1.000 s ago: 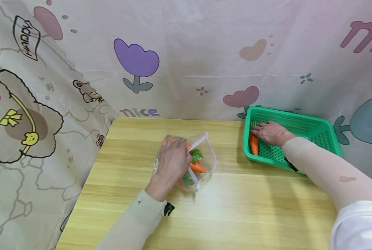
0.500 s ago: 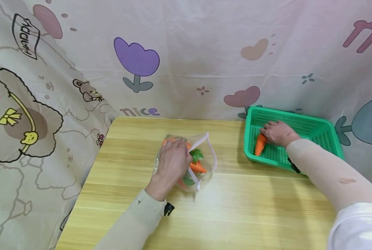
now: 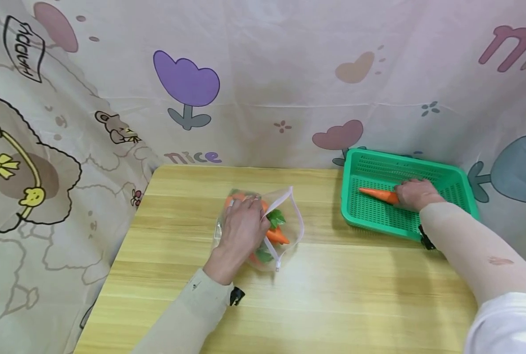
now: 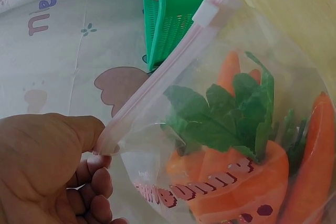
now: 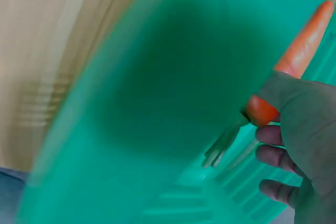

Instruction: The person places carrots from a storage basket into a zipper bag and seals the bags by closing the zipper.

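Note:
My left hand (image 3: 243,223) pinches the zip edge of a clear slider zip bag (image 4: 152,103) between thumb and fingers. Inside the bag are several orange carrots (image 4: 315,156) and green leaves (image 4: 210,111), seen through the printed plastic. The bag lies on the table with its mouth gaping to the right. Over in the green basket (image 3: 353,216), my right hand (image 3: 415,194) grips a carrot (image 3: 378,194) near its stem end, the thumb laid across it. In the right wrist view the short green stem (image 5: 226,142) sticks out beyond that hand, and the tip points away.
The wooden table (image 3: 334,295) runs up to a patterned curtain (image 3: 267,73) at the back and left. Standing at the right rear, the basket has slotted walls that rise around my right hand. The white zip slider (image 4: 206,13) sits at one end of the bag's zip.
My right hand has moved right inside the basket. The carrot has turned from standing lengthwise to lying crosswise, its tip now to the left. My left hand holds its place on the bag.

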Available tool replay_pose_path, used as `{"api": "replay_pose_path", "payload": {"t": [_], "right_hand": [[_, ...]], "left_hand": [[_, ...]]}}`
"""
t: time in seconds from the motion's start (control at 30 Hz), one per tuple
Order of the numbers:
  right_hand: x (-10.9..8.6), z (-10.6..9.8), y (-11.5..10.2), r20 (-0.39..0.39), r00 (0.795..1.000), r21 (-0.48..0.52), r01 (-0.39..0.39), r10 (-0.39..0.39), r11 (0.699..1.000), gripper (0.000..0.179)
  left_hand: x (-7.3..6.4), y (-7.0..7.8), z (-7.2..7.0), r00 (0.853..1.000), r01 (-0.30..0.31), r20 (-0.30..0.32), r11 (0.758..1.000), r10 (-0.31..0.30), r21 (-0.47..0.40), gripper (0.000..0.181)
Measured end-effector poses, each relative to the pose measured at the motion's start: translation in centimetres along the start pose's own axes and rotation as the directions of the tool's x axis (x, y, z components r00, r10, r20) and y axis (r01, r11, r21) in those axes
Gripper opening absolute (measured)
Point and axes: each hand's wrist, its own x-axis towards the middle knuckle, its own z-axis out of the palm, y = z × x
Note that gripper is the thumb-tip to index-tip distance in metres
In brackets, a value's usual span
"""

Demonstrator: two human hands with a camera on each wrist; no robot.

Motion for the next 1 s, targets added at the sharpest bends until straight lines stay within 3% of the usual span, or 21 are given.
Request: {"api": "replay_pose_path", "payload": {"t": [0.1,0.23,0.53,0.63,0.77,1.0], "right_hand": [[-0.6,0.6,1.1,0.014,0.999,0.06,-0.044,0.043,0.997,0.034],[-1.1,1.2,1.9,-0.005,0.999,0.068,-0.052,0.052,0.996,0.042],[-1.0,2.4,2.1,-0.059,0.996,0.111,-0.056,0.063,0.992,0.058],[-1.1,2.4,2.1,-0.07,0.995,0.126,-0.065,0.074,0.99,0.055],[-1.1,1.5,2.1,-0.111,0.99,0.17,-0.063,0.083,0.983,0.045],[-2.4,-1.2,2.0,-0.19,0.972,0.26,-0.086,0.138,0.962,0.047]], "left_hand": [[0.0,0.0,0.0,1.0,-0.005,0.006,1.0,0.005,0.009,0.01],[0.1,0.1,0.2,1.0,-0.023,-0.002,1.0,0.023,0.02,0.01],[0.1,0.4,0.3,1.0,-0.022,0.011,1.0,0.022,0.004,0.011],[0.0,0.4,0.2,1.0,-0.02,0.014,1.0,0.02,0.0,0.01],[0.0,0.3,0.2,1.0,-0.019,0.019,1.0,0.019,-0.005,0.009],[0.0,0.3,0.1,1.0,-0.01,0.025,1.0,0.01,-0.019,0.004]]}}
